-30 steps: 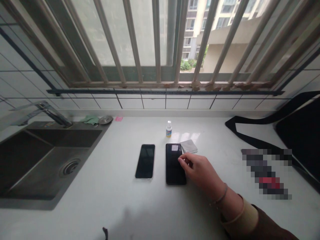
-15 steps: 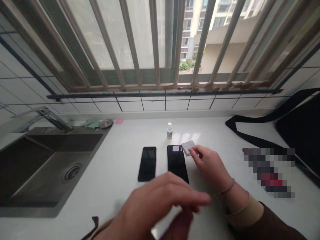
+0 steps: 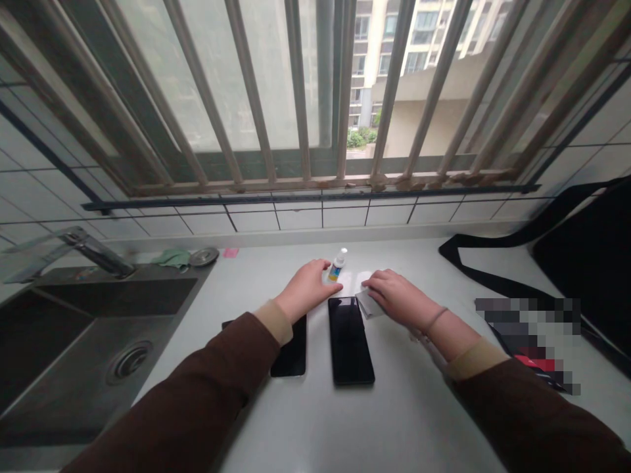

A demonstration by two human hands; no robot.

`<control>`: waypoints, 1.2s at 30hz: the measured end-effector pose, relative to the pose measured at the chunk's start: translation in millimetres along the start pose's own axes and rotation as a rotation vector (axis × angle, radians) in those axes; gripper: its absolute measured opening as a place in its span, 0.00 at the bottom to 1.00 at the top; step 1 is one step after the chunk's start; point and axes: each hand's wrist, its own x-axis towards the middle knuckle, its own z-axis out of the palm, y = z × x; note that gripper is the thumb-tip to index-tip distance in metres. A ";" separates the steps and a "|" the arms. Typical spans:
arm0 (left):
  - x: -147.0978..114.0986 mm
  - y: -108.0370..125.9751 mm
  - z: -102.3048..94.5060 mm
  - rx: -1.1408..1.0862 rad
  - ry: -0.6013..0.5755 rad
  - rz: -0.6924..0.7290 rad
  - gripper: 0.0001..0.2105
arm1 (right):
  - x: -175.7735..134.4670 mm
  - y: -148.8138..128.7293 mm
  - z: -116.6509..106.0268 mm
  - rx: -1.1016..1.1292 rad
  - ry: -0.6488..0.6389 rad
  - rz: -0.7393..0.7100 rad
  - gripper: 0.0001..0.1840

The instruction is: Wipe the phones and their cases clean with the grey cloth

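Nearest the camera, two brown sleeves ran forward over the white counter (image 3: 315,427), from 7 and 5 o'clock toward the centre. Between them lay a dark phone (image 3: 351,339), flat and face up, with a second phone (image 3: 292,355) just beside it at 9 o'clock, partly under the left forearm. Both looked stiff, glossy and likely slippery, so a hold by the long edges would suit better than a pinch on the glass. Beyond them, the left hand (image 3: 305,289) reached to 12 o'clock with its fingers loosely spread, the tips touching or just short of a small dropper bottle (image 3: 338,265); whether it already gripped it could not be told. That bottle stood upright, light and easy to tip, best taken round its body below the white cap. The right hand (image 3: 394,297) lay palm down at 1 o'clock, fingers curled narrow on a small grey cloth (image 3: 367,306), soft and limp, which rested just past the dark phone's top right corner. Farther off at 9 o'clock sat a steel sink (image 3: 89,341) with its tap (image 3: 93,249); at 3 o'clock lay a black bag (image 3: 586,263); tiles and a barred window (image 3: 315,98) closed the far side.
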 end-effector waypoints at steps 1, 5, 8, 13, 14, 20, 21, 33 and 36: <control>5.1 -3.0 6.4 0.006 0.006 -0.003 0.24 | 0.1 1.2 0.6 -0.005 -0.005 0.000 0.13; 20.4 -11.7 25.1 0.053 0.029 0.002 0.26 | -0.8 5.5 3.5 -0.018 -0.003 0.014 0.09; 30.4 -9.9 32.5 0.122 0.027 0.044 0.24 | 0.5 7.1 5.4 -0.030 -0.004 0.014 0.08; 48.5 8.8 36.6 0.240 0.035 0.140 0.20 | 4.1 4.8 4.5 -0.052 -0.023 0.003 0.08; 53.4 13.1 37.2 0.257 0.043 0.152 0.20 | 4.5 4.0 3.6 -0.057 -0.027 0.001 0.08; 93.1 30.3 48.8 0.335 -0.027 0.251 0.19 | 7.7 2.1 -0.2 -0.079 -0.055 0.001 0.07; 99.5 31.9 52.1 0.348 -0.043 0.255 0.18 | 8.6 2.5 -0.3 -0.082 -0.061 0.000 0.08; 102.0 16.1 42.5 0.268 0.032 0.095 0.13 | 18.9 10.1 -18.8 -0.010 -0.034 0.049 0.07; 80.9 -2.4 11.3 0.213 0.056 0.041 0.08 | 24.4 13.5 -30.0 0.074 0.020 0.098 0.05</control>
